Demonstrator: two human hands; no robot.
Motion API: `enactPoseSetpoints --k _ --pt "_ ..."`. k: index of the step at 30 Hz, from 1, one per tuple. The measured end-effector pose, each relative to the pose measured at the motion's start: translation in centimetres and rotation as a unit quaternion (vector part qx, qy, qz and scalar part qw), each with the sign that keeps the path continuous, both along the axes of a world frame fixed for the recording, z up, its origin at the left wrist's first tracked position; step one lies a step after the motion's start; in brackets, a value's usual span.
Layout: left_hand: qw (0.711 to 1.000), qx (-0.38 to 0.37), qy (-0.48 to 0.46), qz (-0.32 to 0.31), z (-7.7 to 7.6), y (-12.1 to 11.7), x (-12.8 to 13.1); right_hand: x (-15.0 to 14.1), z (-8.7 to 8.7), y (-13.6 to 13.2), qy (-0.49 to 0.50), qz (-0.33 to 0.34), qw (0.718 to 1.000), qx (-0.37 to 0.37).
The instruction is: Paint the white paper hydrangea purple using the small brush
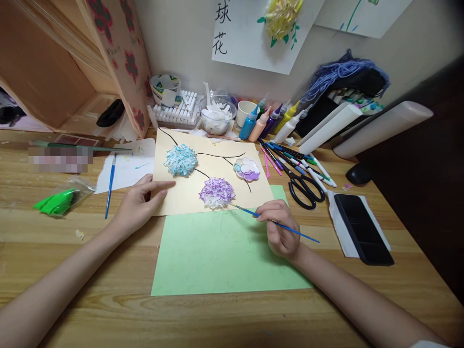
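Note:
My right hand (279, 231) is closed on a thin blue paintbrush (304, 234), whose tip touches the lower right edge of a purple paper flower (216, 191). That flower and a blue paper flower (180, 160) sit on a cream sheet (188, 199) with black drawn stems. My left hand (139, 204) lies flat with fingers stretched out, pressing the sheet's left edge. A flower-shaped paint palette (247, 168) rests on the sheet's right side. A green sheet (221, 253) lies under my right hand.
On the wooden desk (108, 299) are black scissors (303, 188), several markers (290, 157), paint bottles (268, 122), a bowl of paper scraps (216, 118), a marker box (176, 115), a second blue brush (110, 183), a green item in a bag (58, 201) and a black phone (362, 227).

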State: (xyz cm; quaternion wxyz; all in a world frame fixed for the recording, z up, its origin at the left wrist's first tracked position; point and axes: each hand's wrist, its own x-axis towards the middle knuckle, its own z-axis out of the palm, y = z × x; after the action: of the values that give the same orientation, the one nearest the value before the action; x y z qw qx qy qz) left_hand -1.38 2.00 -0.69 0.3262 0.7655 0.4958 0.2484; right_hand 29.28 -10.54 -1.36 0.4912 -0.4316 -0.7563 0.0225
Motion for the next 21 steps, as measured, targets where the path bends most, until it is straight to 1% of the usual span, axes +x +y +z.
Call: enactPoseSetpoints --k 5,9,12,16,21 --pt "1.0 -0.001 0.001 -0.002 -0.01 0.04 0.0 0.14 -0.21 -0.07 0.025 -0.006 1.0 0.0" --pt "1.0 0.0 0.003 -0.001 -0.03 0.04 -0.01 0.09 -0.27 0.03 0.026 -0.007 1.0 -0.009" --pt "1.0 0.001 0.005 -0.001 0.07 0.0 0.05 0.06 -0.3 0.13 0.054 -0.016 0.998 -0.005" --pt "1.0 -0.002 0.014 0.004 0.38 -0.13 0.23 0.12 -0.46 0.17 0.081 -0.004 0.996 -0.029" --pt "1.0 0.003 0.017 0.005 0.52 -0.19 0.26 0.21 -0.75 0.17 0.124 -0.015 0.991 -0.039"
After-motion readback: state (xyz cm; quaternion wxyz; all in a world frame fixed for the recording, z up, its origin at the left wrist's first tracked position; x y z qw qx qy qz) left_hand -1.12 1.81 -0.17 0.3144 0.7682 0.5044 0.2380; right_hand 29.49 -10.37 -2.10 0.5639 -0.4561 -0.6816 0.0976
